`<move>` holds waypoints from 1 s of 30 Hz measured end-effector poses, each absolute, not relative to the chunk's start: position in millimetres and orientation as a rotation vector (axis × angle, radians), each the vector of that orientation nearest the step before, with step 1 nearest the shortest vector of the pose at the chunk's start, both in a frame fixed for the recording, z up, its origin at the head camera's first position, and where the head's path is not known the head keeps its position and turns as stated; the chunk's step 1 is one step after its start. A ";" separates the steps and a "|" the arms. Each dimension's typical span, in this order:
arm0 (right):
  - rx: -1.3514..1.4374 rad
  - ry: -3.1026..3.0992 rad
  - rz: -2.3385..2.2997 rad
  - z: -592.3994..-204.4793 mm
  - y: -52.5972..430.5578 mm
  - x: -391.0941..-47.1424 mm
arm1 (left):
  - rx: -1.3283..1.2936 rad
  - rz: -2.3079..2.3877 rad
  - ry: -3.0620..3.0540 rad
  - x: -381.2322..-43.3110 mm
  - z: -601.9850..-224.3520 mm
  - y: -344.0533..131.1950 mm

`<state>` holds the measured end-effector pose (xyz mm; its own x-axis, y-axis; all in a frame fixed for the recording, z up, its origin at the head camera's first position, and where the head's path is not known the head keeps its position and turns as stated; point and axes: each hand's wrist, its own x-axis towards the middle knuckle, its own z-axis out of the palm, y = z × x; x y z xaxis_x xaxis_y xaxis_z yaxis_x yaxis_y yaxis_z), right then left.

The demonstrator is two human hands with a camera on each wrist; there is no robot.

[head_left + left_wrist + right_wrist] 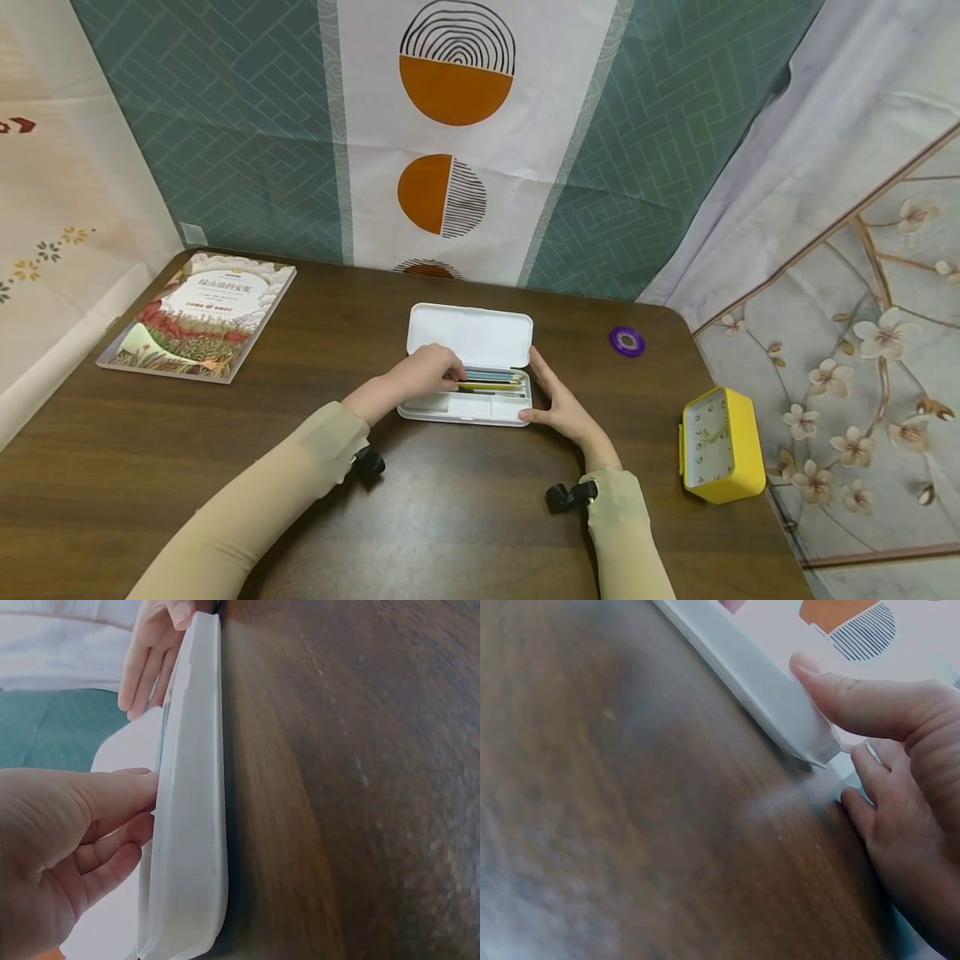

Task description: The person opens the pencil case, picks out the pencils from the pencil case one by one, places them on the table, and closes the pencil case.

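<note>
A white pencil case lies on the table with its lid folded back. Inside, several pencils lie side by side, a yellow pencil nearest the front. My left hand reaches into the case from the left and pinches the yellow pencil's left end; in the left wrist view the case's wall hides the fingertips. My right hand is at the case's right end, thumb on the front corner and the other fingers stretched along the side towards the lid. In the right wrist view the thumb touches the rim.
A book with an illustrated cover lies at the back left. To the right are a purple ring-shaped object and a yellow alarm clock by the table's edge. Patterned cloths hang behind and beside the table.
</note>
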<state>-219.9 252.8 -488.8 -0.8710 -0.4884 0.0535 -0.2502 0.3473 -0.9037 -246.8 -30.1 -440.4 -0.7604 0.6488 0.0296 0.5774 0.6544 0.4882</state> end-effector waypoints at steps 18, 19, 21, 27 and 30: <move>-0.649 2.389 -1.528 -487.9 253.2 -219.8 | 0.952 0.801 2.709 -252.2 -441.4 -26.5; -0.649 2.389 -1.529 -487.6 253.2 -219.7 | 0.951 0.807 2.705 -252.7 -441.4 -26.6; -0.649 2.387 -1.530 -487.3 253.3 -219.7 | 0.950 0.818 2.700 -253.3 -441.5 -26.9; -0.652 2.374 -1.540 -488.2 254.2 -221.2 | 0.955 0.826 2.694 -253.1 -440.9 -26.9; -0.649 2.371 -1.543 -487.9 253.8 -220.9 | 0.970 0.832 2.698 -252.7 -440.7 -27.3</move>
